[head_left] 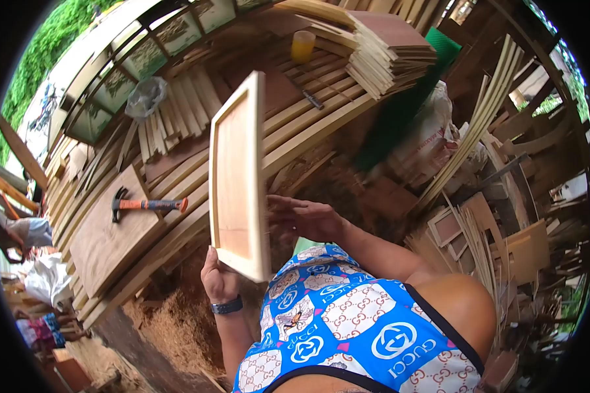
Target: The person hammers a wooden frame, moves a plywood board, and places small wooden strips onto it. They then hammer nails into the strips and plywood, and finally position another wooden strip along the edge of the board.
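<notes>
A framed wooden panel (236, 187), a thin board with pale strips round its edge, stands tilted upright in front of me. My left hand (221, 275), with a dark band on the wrist, grips the panel's lower left corner, thumb on the near side. On the panel's right, my right hand (308, 219) has its fingers stretched toward the back; their tips are partly hidden by the panel's edge. A claw hammer (149, 204) with an orange and grey handle lies left of the panel, on a flat plywood board (111, 245).
A slatted wooden bench (295, 141) spans the space ahead. On it are a stack of framed panels (383, 59), an orange cup (302, 47), loose wood strips (180, 108) and a clear plastic bag (145, 98). Sawdust (177, 331) covers the floor; scrap wood (465, 229) lies to the right.
</notes>
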Motion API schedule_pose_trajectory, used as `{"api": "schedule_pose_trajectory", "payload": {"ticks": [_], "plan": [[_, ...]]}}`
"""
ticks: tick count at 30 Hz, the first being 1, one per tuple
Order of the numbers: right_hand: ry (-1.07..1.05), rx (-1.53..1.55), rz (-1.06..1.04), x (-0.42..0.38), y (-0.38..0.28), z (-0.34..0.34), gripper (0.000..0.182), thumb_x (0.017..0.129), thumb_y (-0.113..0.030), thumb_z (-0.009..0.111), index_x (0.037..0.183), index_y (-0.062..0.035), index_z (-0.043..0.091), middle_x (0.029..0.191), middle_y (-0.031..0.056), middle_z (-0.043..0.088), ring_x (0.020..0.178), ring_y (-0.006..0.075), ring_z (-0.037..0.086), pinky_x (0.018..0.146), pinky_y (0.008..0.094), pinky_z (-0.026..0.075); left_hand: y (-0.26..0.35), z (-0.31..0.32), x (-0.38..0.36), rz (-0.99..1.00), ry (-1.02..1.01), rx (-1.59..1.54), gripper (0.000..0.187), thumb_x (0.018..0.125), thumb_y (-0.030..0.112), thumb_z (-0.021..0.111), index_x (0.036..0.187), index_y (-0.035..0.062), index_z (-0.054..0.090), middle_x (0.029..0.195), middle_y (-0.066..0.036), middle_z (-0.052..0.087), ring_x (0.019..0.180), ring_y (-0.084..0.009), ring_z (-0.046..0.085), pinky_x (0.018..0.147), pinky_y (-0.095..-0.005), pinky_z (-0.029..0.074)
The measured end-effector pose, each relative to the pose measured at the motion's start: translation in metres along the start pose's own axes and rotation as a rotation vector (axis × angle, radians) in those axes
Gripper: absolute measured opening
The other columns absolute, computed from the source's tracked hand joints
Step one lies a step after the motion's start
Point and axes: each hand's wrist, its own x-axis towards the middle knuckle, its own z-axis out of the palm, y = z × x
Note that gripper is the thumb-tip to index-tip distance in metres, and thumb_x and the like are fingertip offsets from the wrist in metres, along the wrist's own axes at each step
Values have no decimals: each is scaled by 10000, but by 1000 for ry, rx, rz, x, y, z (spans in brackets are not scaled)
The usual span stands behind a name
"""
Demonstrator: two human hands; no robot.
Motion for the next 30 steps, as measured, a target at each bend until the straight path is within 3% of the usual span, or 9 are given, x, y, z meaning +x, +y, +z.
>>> {"api": "schedule_pose_trajectory", "payload": {"ticks": [1,4,10,12,14,18,25,28,30], "plan": [[93,-110,-5,2,-10,-7,875,969,-364,672,1659,-89,209,1621,189,405,1457,340,453,1146,526,418,2,30,-7,-100,-116,67,298,1107,226,479,1284,16,594,1101,-117,702,998,-191,673,762,-301,583],[114,38,-130,19,-24,-22,763,997,-260,662,1631,-90,275,1528,162,514,1361,282,551,1108,451,475,-8,50,17,-512,-184,-351,294,1088,231,448,1165,-3,609,869,-107,615,645,-153,567,560,-245,517],[-41,178,-455,35,-67,-56,560,976,-152,679,1488,-23,491,1397,123,627,1239,221,644,1045,401,534,-80,136,61,-975,-273,-92,300,1080,299,439,1114,57,611,771,-69,522,468,-130,421,360,-217,341],[46,47,-518,12,-90,-88,516,962,-136,690,1438,2,546,1362,114,653,1224,207,652,1028,395,542,-96,169,66,-849,-361,96,402,1096,382,438,1106,32,635,849,-149,666,533,-186,581,425,-251,447],[364,-1073,-897,-18,-133,-140,354,994,-221,659,1256,17,663,1201,204,713,1046,305,723,837,410,606,-109,197,88,-719,-427,216,490,1093,438,454,1187,-5,640,867,-172,707,581,-226,646,491,-287,506],[-10,-34,-626,-46,-299,-79,337,973,-185,702,1234,26,665,1160,133,732,1029,236,722,907,395,595,-114,229,113,-632,-490,304,498,1082,392,500,1327,-33,590,913,-146,709,692,-227,677,662,-324,566],[512,-281,-766,-69,-511,-140,410,1020,-285,645,1326,-17,593,1225,87,696,1148,254,666,1042,476,537,-104,320,104,-302,-1033,452,530,944,176,718,1383,-80,566,931,-119,665,800,-159,626,741,-289,505],[957,-84,-657,-81,-475,-82,1073,964,-586,647,1598,102,124,1538,358,390,1380,467,491,1145,516,453,-73,361,69,-150,-1060,620,557,904,155,751,1384,-74,587,925,-102,693,855,-144,653,765,-282,515],[871,-429,-478,-115,-434,-100,1040,984,-621,573,1593,117,167,1502,341,474,1328,423,567,1061,480,523,-45,378,67,241,-1354,800,575,911,180,752,1378,-110,581,952,-120,714,851,-200,704,735,-330,569]]}}
